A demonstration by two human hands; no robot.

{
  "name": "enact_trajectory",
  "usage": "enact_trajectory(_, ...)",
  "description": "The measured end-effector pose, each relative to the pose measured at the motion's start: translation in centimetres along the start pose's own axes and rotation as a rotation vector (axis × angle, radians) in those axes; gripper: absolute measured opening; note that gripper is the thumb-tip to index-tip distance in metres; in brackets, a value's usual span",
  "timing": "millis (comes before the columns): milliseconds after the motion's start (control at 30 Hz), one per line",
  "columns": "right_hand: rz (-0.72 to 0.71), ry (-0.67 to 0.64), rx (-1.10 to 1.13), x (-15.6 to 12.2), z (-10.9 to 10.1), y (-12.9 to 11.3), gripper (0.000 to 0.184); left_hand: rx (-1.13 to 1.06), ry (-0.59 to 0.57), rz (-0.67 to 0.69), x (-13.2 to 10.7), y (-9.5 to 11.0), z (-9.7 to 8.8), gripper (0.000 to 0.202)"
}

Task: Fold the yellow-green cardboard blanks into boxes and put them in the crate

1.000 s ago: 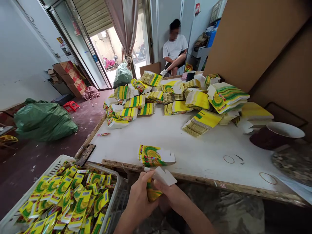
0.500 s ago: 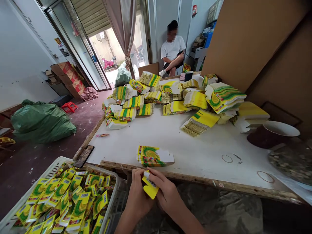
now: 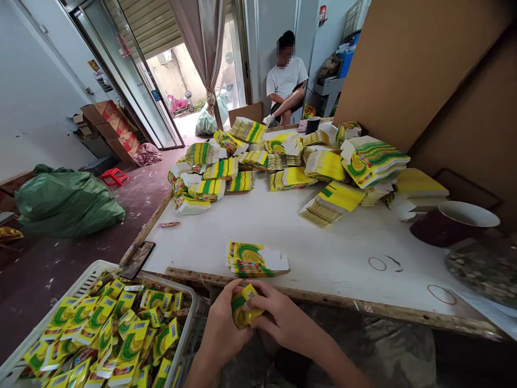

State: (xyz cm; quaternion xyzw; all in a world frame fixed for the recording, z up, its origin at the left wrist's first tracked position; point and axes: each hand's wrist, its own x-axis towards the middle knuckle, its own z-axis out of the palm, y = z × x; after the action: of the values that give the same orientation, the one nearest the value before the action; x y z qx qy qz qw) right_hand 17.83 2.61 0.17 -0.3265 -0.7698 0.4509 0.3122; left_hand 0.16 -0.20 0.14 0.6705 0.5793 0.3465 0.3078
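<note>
Between both hands, just off the table's near edge, is a small yellow and green carton (image 3: 242, 311). My left hand (image 3: 226, 318) is closed round its left side. My right hand (image 3: 277, 315) pinches its right side, with fingers across the front. Part of the carton is hidden by the fingers. Right beyond the hands, a small stack of flat cartons (image 3: 252, 260) lies on the white table (image 3: 323, 253), printed side up with white flaps to the right. At the lower left, a white plastic basket (image 3: 189, 318) holds many folded cartons (image 3: 131, 345).
Bundles of flat cartons (image 3: 242, 161) are heaped across the table's far side. A phone (image 3: 138, 260) lies at the left corner. On the right stand a dark cup (image 3: 452, 223) and a cardboard sheet (image 3: 404, 64). A person (image 3: 286, 81) sits beyond the table.
The carton has turned in my hands, so its printed green front now shows instead of the open yellow flap. My right hand has shifted its fingers across it.
</note>
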Motion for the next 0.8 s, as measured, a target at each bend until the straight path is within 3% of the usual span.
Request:
enact_trajectory(100,0.037,0.151,0.070,0.2,2.3,0.5,0.046,0.041,0.059,0.017,0.0,-0.2,-0.3,0.071)
enact_trajectory(200,0.079,0.237,0.058,1.0,3.2,1.8,0.069,0.090,0.138,-0.018,-0.5,-1.8,-3.1,0.061)
enact_trajectory(267,0.133,0.310,-0.120,2.0,2.1,3.0,0.061,0.231,0.321,-0.102,-1.3,-3.8,-6.6,0.053)
enact_trajectory(333,0.214,0.389,-0.396,3.1,0.2,4.4,0.046,0.513,0.528,-0.257,-2.7,-6.4,-10.8,0.058)
enact_trajectory(400,0.279,0.391,-0.574,4.1,-1.3,5.6,0.040,0.814,0.673,-0.449,-4.2,-8.8,-14.4,0.067)
enact_trajectory(467,0.300,0.365,-0.628,4.7,-2.0,6.5,0.036,0.917,0.725,-0.506,-5.4,-10.5,-16.4,0.074)
enact_trajectory(567,0.297,0.350,-0.651,4.9,-1.4,7.2,0.032,0.729,0.624,-0.364,-6.0,-11.2,-15.5,0.071)
enact_trajectory(667,0.296,0.356,-0.673,4.7,-0.4,7.2,0.036,0.434,0.464,-0.283,-4.7,-10.0,-11.7,0.059)
enact_trajectory(800,0.284,0.349,-0.668,4.8,-0.1,7.1,0.040,0.206,0.284,-0.198,-1.7,-7.0,-6.7,0.045)
